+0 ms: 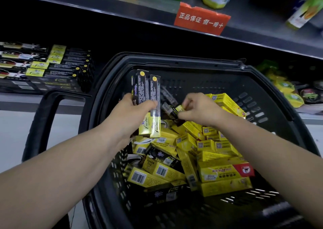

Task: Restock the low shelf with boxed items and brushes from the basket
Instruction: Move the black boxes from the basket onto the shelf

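Two black-and-yellow boxes [146, 96] are standing bunched in the left hand [132, 111], its grip curling tight, likely freeing the right hand [197, 108], grip pinching a third box [172, 109] in the basket [174, 62]; matching shelf stack [52, 68] is waiting at 10 o'clock.

Basket [174, 63]: black, slotted, heaped with yellow boxes [218, 172] at all angles.
Two black-and-yellow boxes [146, 96]: upright, side by side, in your left grip [134, 113].
Dark box [173, 112]: pinched in your right grip [197, 110].
Low shelf [17, 98]: stacked boxes [57, 68] lying flat, left of basket.
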Available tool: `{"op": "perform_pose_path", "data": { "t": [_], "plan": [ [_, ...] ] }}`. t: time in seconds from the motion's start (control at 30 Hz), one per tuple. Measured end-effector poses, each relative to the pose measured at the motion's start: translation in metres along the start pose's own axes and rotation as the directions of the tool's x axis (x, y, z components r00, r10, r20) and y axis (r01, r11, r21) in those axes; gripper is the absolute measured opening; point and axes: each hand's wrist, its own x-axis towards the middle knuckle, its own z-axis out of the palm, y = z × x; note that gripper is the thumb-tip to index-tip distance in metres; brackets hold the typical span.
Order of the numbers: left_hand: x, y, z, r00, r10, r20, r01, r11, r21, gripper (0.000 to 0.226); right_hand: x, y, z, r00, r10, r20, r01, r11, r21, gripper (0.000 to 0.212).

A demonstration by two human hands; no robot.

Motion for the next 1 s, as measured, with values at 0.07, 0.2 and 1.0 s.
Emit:
{"op": "perform_pose_path", "data": {
  "t": [0.07,0.2,1.0],
  "plan": [
    [-0.004,0.004,0.003,0.998,-0.068,0.009,0.068,0.993,-0.096,0.073,-0.029,-0.006,-0.005,0.997,0.045,0.070,-0.064,0.948,0.311,0.025],
    [-0.015,0.012,0.007,0.995,-0.096,0.036,0.102,0.975,-0.200,0.034,-0.060,-0.021,0.007,0.996,-0.021,0.088,-0.021,0.892,0.451,0.031],
    [-0.026,0.023,-0.021,0.975,0.221,-0.020,-0.220,0.974,0.059,0.093,-0.027,0.004,0.125,0.958,-0.161,0.238,0.258,0.846,-0.467,0.045]
  ]
}}
